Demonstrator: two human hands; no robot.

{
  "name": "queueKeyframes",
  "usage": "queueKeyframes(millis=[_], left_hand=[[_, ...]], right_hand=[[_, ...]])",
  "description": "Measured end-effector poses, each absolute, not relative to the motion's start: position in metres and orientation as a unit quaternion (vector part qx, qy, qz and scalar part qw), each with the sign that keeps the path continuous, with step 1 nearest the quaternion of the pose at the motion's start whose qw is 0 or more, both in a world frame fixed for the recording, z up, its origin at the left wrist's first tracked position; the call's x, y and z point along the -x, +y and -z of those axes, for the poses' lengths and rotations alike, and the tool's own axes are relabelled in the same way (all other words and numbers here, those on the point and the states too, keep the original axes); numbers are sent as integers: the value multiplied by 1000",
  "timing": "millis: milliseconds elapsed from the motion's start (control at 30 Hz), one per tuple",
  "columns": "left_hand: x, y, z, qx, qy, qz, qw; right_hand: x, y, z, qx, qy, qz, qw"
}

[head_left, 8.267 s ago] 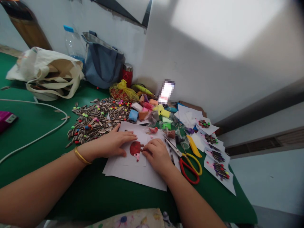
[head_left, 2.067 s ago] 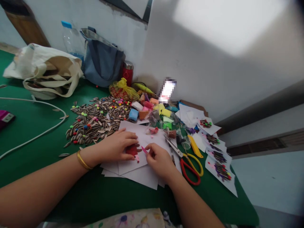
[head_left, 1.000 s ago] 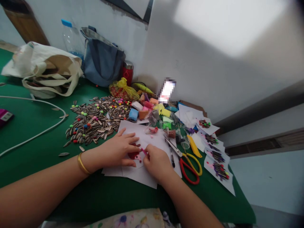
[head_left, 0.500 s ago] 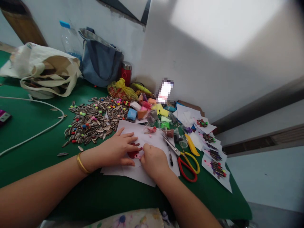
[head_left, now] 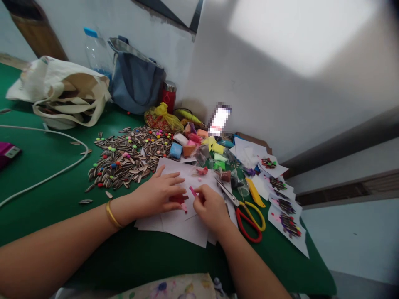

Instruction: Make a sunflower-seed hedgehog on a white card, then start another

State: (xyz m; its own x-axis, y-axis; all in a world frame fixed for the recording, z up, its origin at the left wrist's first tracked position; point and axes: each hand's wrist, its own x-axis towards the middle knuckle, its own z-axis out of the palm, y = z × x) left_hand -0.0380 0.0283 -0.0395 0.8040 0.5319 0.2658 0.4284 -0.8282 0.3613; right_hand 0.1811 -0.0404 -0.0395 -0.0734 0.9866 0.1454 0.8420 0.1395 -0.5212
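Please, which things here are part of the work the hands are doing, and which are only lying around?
In use: left hand pressing the red clay figure; right hand pinching a pink piece; white paper under them.
Lying about: scissors, cream tote, blue bag, red flask, white cable.

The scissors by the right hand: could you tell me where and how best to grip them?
Take the scissors by the red and yellow loops, from the near right: they lie flat, loops toward you, blades pointing away. The right hand, pinching a pink piece, is closest.
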Motion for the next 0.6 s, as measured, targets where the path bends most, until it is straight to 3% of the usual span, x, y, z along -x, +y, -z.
queueKeyframes(millis=[133, 333, 600], left_hand=[[32, 28, 34, -893, 314, -255, 194], [29, 26, 30, -845, 302, -271, 348], [40, 43, 31, -850, 391, -282, 213]], right_hand=[[-181, -42, 40, 543, -747, -209, 321], [-177, -43, 38, 479, -781, -225, 332], [-193, -32, 43, 541, -759, -160, 325]])
